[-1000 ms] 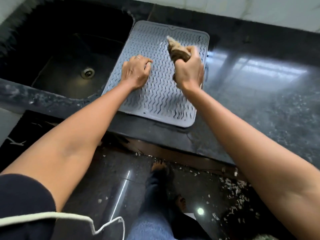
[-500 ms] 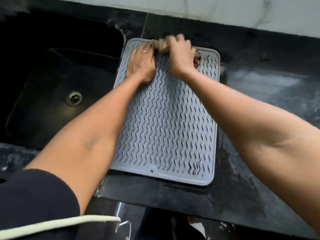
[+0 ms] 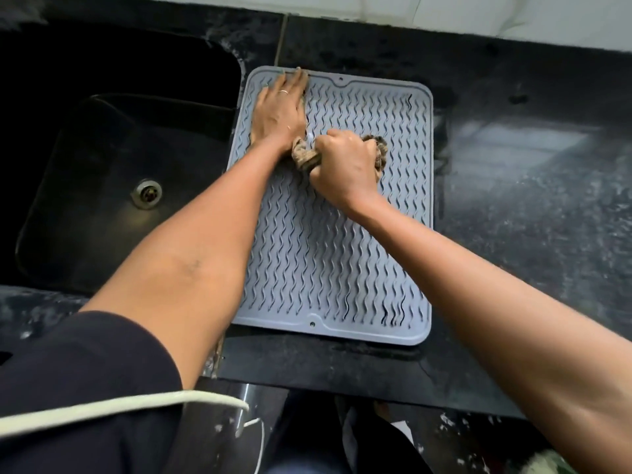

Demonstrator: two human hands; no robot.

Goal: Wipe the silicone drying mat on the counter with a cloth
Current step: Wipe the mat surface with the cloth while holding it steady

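Mat (image 3: 328, 254) unlabelled; right hand (image 3: 345, 165) fists cloth (image 3: 304, 157) on it.

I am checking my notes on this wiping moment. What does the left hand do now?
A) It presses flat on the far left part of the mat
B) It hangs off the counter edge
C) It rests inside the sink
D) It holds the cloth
A. The left hand lies open and flat on the far left corner of the grey mat, while the right hand is closed around the cloth.
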